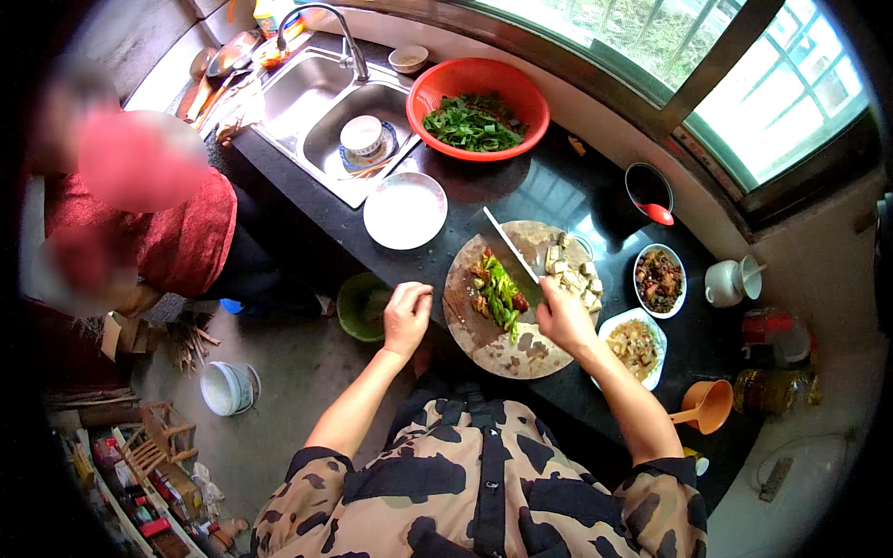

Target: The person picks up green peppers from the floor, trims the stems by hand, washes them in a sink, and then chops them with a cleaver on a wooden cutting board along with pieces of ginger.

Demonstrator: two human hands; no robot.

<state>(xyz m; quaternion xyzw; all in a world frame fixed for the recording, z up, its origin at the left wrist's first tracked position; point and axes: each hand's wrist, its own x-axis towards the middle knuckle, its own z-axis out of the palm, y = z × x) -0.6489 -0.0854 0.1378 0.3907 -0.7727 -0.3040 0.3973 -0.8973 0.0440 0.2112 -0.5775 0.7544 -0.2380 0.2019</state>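
My right hand (563, 316) grips the handle of a cleaver (510, 245), whose blade lies across a round wooden chopping board (507, 353) on the dark counter. On the board lie green and red peppers (498, 288) at the left and pale cubes of tofu (572, 274) at the right. My left hand (406, 314) hangs off the counter's front edge, fingers curled, holding nothing that I can see.
A red basket of greens (476, 109), a white plate (405, 211), a steel sink (339, 112) with a bowl, two dishes of cooked food (659, 279) (634, 344), an orange scoop (707, 406). A person in red (177, 223) crouches at the left by a green bowl (363, 307).
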